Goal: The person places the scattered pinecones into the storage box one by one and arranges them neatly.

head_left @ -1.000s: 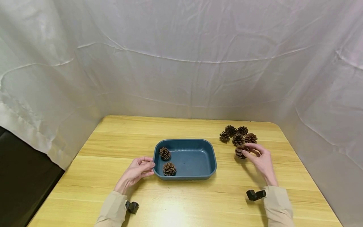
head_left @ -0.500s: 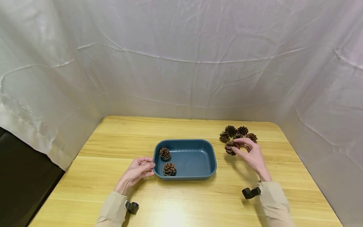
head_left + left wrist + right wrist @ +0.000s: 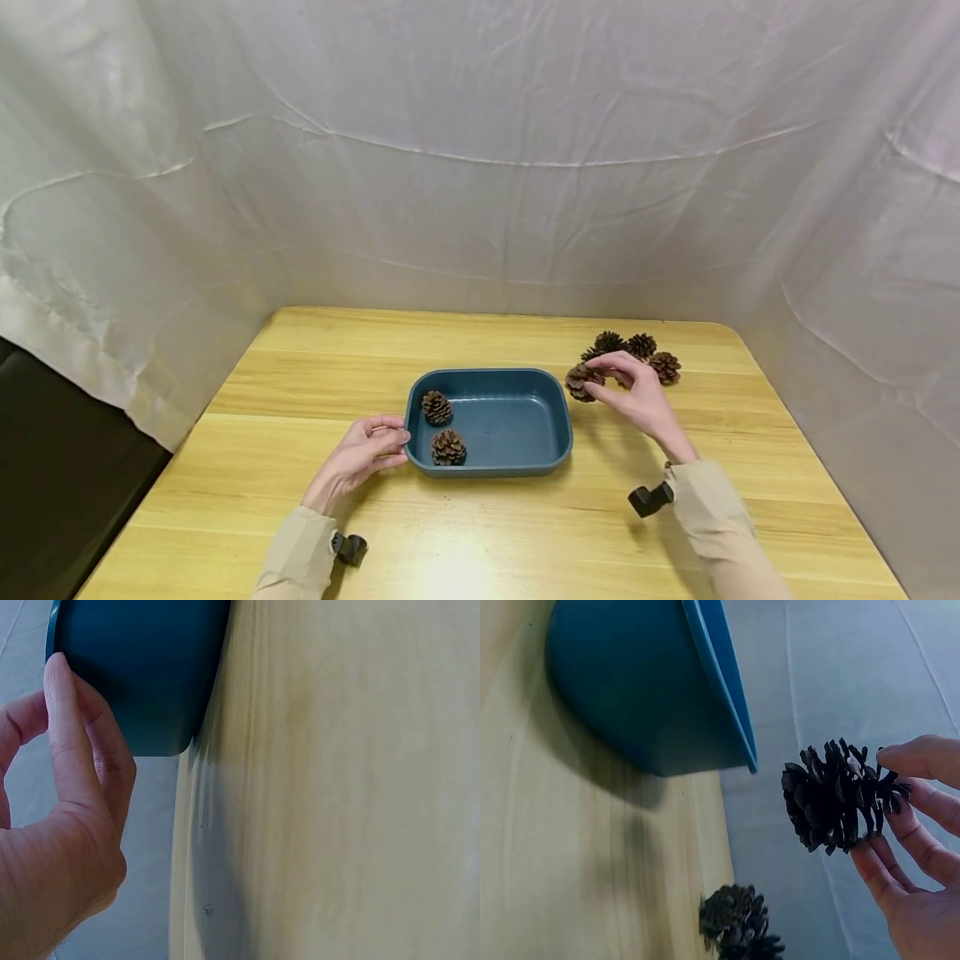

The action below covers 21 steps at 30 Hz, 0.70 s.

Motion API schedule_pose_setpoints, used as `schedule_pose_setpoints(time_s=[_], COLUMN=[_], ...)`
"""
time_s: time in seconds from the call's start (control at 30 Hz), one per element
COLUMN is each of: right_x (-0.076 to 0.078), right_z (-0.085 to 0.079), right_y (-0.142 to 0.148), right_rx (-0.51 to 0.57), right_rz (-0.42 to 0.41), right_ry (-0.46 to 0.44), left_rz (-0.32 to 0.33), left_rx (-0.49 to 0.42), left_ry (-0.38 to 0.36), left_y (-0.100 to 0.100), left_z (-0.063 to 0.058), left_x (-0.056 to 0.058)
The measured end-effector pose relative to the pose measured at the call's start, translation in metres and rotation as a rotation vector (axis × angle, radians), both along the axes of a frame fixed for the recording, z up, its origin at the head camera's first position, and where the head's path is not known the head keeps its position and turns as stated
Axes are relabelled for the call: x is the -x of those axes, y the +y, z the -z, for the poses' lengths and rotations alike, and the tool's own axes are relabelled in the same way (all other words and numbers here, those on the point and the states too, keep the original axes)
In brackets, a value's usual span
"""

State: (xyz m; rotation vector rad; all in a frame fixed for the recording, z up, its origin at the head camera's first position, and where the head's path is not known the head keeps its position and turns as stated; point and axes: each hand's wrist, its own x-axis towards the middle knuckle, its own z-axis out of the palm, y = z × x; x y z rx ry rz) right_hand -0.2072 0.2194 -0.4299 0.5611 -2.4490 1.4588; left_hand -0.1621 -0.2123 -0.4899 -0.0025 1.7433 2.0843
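A deep blue rectangular tray [image 3: 495, 471] stands mid-table, with two brown pine cones inside along its left end: one [image 3: 437, 407] farther back, the other [image 3: 448, 447] nearer. My left hand [image 3: 363, 454] grips the tray's left end, thumb at the rim and fingers against the outer wall, as the left wrist view shows. Between thumb and fingertips, my right hand [image 3: 637, 404] pinches another pine cone [image 3: 832, 799]. That cone is raised above the table, just off the tray's back right corner. In the right wrist view it hangs beside the tray rim [image 3: 724, 690].
Several pine cones [image 3: 664, 367] lie grouped at the table's back right, partly hidden behind my right hand. The wooden table [image 3: 337, 350] is bordered by pale hanging cloth [image 3: 480, 208] at the back and sides. A black surface [image 3: 60, 467] shows at far left.
My right hand has carried its pine cone leftward and slightly back, from near the group of cones to the tray's right end. The left hand and the tray have stayed put.
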Motion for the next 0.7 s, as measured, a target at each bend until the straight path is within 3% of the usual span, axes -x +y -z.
schedule_pose_setpoints(time_s=[0.4,0.7], right_x=[0.002,0.001], right_z=[-0.01,-0.012], right_y=[-0.029,-0.045], right_rx=[-0.072,-0.17], right_rz=[-0.117,-0.149], right_ry=[-0.033,0.001], left_rz=[0.005,0.001], left_rx=[0.006,0.012], left_ry=[0.006,0.009], left_y=[0.0,0.0], left_z=[0.0,0.0], left_x=[0.0,-0.001])
